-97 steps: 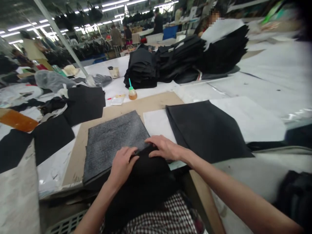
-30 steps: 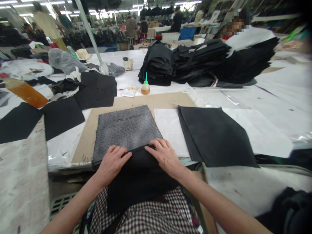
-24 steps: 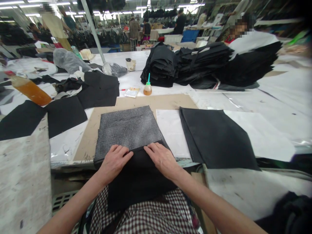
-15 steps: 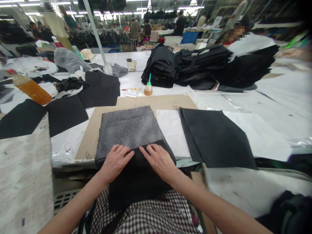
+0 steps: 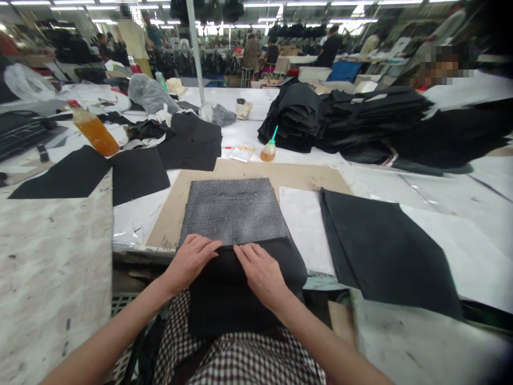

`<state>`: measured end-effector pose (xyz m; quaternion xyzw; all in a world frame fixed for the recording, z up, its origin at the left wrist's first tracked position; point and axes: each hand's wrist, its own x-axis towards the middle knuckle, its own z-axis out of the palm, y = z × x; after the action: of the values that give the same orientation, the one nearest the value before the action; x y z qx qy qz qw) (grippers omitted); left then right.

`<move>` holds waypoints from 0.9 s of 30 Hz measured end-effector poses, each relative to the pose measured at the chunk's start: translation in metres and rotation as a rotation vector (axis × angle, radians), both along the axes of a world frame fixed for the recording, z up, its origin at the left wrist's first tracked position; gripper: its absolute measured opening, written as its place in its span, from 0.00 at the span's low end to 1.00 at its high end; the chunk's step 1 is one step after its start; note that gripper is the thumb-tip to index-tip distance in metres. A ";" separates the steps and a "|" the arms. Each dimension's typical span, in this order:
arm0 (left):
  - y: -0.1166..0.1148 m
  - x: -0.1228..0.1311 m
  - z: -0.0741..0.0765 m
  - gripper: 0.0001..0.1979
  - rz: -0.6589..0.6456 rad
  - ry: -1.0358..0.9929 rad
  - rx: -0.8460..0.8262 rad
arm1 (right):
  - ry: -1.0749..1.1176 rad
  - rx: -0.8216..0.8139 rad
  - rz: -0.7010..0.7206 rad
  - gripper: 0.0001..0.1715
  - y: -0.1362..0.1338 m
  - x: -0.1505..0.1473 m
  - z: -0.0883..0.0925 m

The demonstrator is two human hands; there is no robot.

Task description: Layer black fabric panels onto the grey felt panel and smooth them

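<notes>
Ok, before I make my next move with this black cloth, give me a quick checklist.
1. Left grip on the black cloth: ok, touching its far edge.
2. Right grip on the same edge: ok, touching.
3. Hold firm: cannot tell, the undersides are hidden.
4. Cloth fully on the table: not ok, the near part hangs over the checked apron.
5. Small bottle clear of the cloth: ok, it stands beyond the tan board.
</notes>
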<state>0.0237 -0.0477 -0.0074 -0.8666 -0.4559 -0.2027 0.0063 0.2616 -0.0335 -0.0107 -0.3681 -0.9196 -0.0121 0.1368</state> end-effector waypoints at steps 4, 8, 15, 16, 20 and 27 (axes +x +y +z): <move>-0.016 -0.029 0.000 0.10 0.031 -0.096 -0.073 | -0.025 -0.024 0.026 0.33 0.002 0.005 0.004; -0.023 -0.037 -0.002 0.13 0.038 -0.072 -0.064 | -0.050 -0.034 0.035 0.31 0.002 0.005 0.006; -0.026 -0.038 -0.001 0.17 -0.006 0.138 0.029 | -0.054 -0.025 0.037 0.26 0.004 0.004 0.008; -0.027 -0.037 0.000 0.16 -0.009 0.164 0.034 | -0.047 -0.026 0.039 0.25 0.005 0.002 0.010; -0.029 -0.033 0.005 0.14 0.000 0.228 0.041 | 0.030 -0.021 0.100 0.20 0.004 -0.019 0.013; -0.032 -0.053 0.000 0.16 0.042 0.100 -0.026 | 0.067 -0.013 0.203 0.22 -0.006 -0.048 -0.002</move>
<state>-0.0296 -0.0802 -0.0075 -0.8659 -0.4758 -0.1528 0.0221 0.2137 -0.0400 -0.0126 -0.2739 -0.9472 0.0204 0.1656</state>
